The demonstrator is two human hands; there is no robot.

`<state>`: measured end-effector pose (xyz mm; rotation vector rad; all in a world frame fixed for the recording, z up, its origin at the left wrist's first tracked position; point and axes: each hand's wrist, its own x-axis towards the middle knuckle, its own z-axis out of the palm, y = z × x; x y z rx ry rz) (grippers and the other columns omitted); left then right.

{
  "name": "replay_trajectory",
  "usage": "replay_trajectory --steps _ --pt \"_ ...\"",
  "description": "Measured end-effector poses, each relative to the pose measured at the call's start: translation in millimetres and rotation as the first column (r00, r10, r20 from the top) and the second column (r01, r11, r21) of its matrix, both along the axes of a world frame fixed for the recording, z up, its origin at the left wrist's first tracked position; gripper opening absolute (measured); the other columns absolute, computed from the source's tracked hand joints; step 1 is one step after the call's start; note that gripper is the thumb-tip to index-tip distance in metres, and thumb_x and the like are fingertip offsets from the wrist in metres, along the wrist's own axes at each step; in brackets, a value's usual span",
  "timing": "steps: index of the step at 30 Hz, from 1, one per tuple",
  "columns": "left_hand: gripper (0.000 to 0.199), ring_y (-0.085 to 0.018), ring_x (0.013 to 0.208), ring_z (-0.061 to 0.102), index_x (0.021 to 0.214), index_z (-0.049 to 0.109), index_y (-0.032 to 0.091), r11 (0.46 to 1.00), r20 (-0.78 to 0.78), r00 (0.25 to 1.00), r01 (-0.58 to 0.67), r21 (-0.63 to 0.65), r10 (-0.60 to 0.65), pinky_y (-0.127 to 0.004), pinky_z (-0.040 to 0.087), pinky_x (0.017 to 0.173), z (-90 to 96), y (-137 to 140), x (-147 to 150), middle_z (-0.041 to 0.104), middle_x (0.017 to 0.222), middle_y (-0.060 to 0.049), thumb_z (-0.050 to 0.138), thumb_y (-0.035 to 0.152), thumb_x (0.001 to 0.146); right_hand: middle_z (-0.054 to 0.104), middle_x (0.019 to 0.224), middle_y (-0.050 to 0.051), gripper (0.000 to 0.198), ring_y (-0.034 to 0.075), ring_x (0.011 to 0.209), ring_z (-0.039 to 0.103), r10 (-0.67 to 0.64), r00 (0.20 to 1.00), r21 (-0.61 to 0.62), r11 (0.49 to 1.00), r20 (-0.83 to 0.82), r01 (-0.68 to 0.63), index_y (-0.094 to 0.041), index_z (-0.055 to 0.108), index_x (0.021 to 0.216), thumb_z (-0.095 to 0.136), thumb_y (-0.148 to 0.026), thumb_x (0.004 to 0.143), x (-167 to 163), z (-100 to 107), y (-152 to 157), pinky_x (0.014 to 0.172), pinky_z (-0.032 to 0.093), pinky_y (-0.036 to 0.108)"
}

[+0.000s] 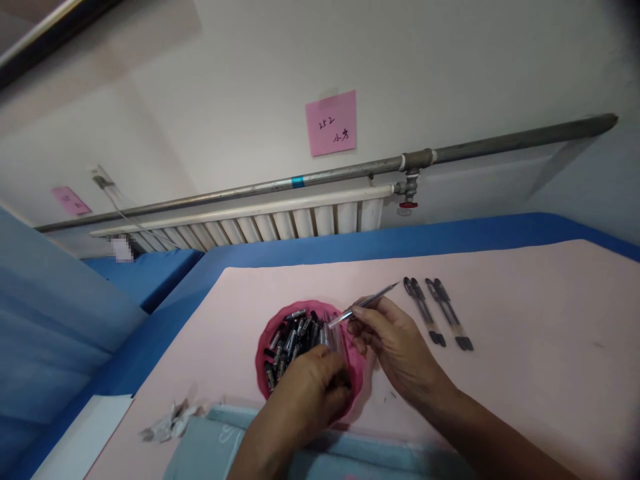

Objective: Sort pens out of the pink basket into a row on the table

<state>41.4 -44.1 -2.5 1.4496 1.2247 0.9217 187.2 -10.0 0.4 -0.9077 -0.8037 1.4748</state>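
Head view: pink note [330, 127] on the wall, handwritten "252" above two characters; a second pink note [71, 200] at far left, its writing too blurred to read; no brand legible on the pens at this size.

Right hand [400, 340]: thumb and fingertips pinched together on a slim pen [375, 299], clear-barrelled, dark-tipped, slanting up over the edge of a pink plastic basket [261, 367] (rounded, rim scalloped); inside, a jumble of black pen parts [290, 343] and clear tubes [337, 333]; right of the basket, four dark-ended pens [447, 313] lie in two pairs on the smooth pink tabletop [540, 347].

Left hand [315, 387] dips into the basket, fingers curled; tips hidden, so cannot tell their opening or hold; folded blue-grey cloth [197, 447] cut off below.
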Motion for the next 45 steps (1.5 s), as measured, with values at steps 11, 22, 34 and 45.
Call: replay_trajectory --steps 11,22,34,45 --pt "0.022 0.0 0.035 0.015 0.072 0.047 0.017 0.925 0.585 0.752 -0.087 -0.37 0.305 -0.015 0.008 0.033 10.5 9.2 -9.1 0.028 0.046 0.012 0.068 0.02 0.066 0.063 0.06 -0.001 0.016 0.013 0.053 0.055 0.02 0.996 0.033 0.999 -0.086 -0.018 -0.019 0.058 0.07 0.069 -0.029 0.065 -3.6 12.3 -11.1 0.044 0.041 0.023" --pt "0.03 0.003 0.037 0.024 0.078 0.047 0.015 0.89 0.732 0.553 -0.036 -0.455 0.397 -0.01 0.012 0.031 7.1 8.6 -2.0 0.039 0.055 0.01 0.072 0.012 0.062 0.063 0.066 -0.001 0.018 0.011 0.049 0.053 0.015 0.999 0.178 0.984 0.029 -0.02 -0.019 0.057 0.079 0.067 -0.032 0.071 -4.0 5.4 -11.6 0.049 0.044 0.025" --pt "0.035 0.003 0.037 0.026 0.078 0.047 0.014 0.858 0.732 0.504 -0.036 -0.513 0.459 -0.01 0.013 0.03 4.6 11.3 -6.3 0.049 0.064 0.005 0.076 0.017 0.058 0.061 0.07 -0.003 0.011 0.009 0.052 0.054 0.012 0.982 0.331 0.941 0.189 -0.075 -0.021 0.062 0.082 0.065 -0.027 0.073 -2.1 4.5 -12.9 0.053 0.047 0.023" --pt "0.033 0.001 0.035 0.022 0.076 0.046 0.017 0.882 0.609 0.689 -0.096 -0.461 0.393 -0.012 0.01 0.031 3.4 11.0 -1.9 0.038 0.053 0.009 0.069 0.039 0.068 0.06 0.061 -0.002 0.026 0.011 0.05 0.051 0.017 0.998 0.093 0.995 0.062 -0.023 -0.018 0.058 0.075 0.071 -0.038 0.066 -4.5 6.2 -9.1 0.048 0.042 0.023"
